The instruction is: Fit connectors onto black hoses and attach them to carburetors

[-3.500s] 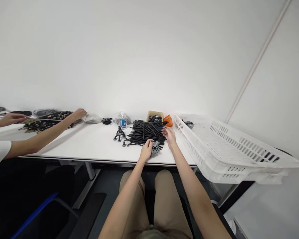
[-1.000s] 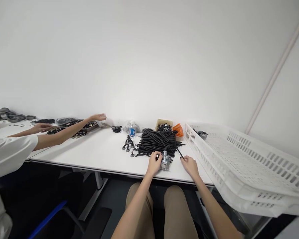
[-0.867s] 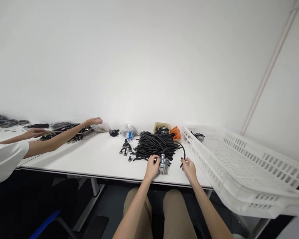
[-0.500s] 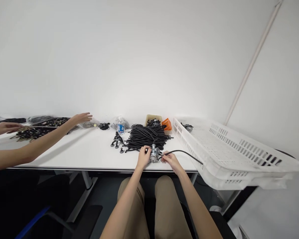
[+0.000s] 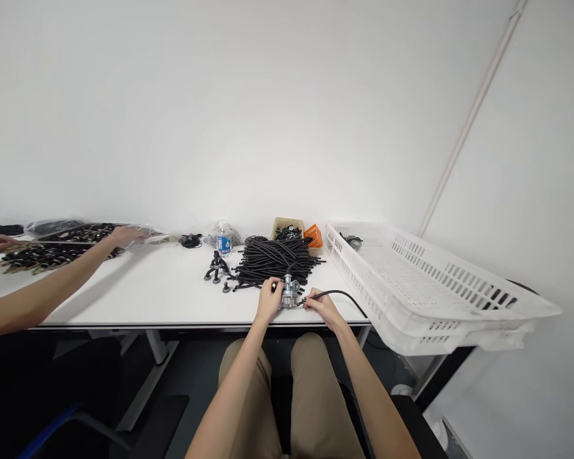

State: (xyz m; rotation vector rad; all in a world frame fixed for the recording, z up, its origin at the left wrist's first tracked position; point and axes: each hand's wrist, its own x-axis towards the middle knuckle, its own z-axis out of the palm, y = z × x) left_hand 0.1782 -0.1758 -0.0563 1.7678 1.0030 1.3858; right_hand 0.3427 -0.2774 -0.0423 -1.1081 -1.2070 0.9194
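A: What's nearest, at the table's (image 5: 138, 310) front edge?

B: Two bare hands. The left hand (image 5: 269, 298) is closed around the left flank of a silver carburetor (image 5: 289, 294); the right hand (image 5: 324, 307) has a black rubber hose (image 5: 340, 292) in a tight pinch, no gap between thumb and fingers that I can see.

A: Where does the hose sit in that pinch?

B: Close to one end. That end points left, at the carburetor's lower right side. Whether it's on a fitting is too small to tell.

A: And the rest of it?

B: Its length runs rightward, arching over and sloping down to the front edge near the white crate (image 5: 361, 291).

A: The carburetor's stance?

B: Upright, long axis vertical, neck up, with a round opening on its right side.

A: Beyond that?

B: Just behind lies a heap of black hoses (image 5: 268, 261), most running crosswise. Farther back stand a labelled bottle (image 5: 224, 241), a tan bin (image 5: 274, 227) of small parts and a tilted orange basket (image 5: 314, 235). Off left, a co-worker's hand (image 5: 128, 236) touches a clear plastic bag (image 5: 146, 234).
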